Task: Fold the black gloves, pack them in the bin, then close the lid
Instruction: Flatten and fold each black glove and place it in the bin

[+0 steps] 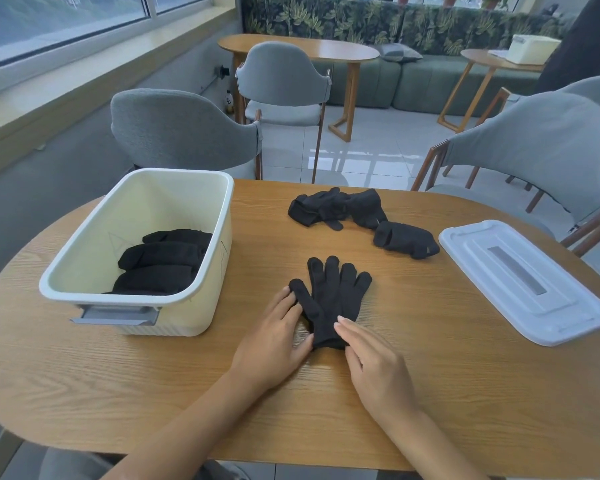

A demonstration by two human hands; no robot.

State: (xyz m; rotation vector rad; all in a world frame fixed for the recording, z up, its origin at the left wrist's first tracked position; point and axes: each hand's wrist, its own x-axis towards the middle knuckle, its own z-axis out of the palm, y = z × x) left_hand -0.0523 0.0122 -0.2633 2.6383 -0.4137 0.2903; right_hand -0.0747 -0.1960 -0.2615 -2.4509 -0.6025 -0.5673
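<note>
A black glove (333, 299) lies flat on the wooden table (430, 393), right in front of the person. Its long way runs from the cuff at 6 o'clock to the fingertips at 12 o'clock. The left hand (278, 336) lies flat with straight fingers, touching the thumb side at 9 o'clock. The right hand (373, 362) lies flat too, touching the cuff corner at about 5 o'clock. Neither hand grabs anything. Both hands are about equally near, so I think the fold goes along the long way, cuff up to fingertips. The bin (201, 188) sits at 10 o'clock with folded gloves (160, 261) inside. Loose gloves (357, 213) wait at 1 o'clock. The lid (520, 282) lies at 3 o'clock.
</note>
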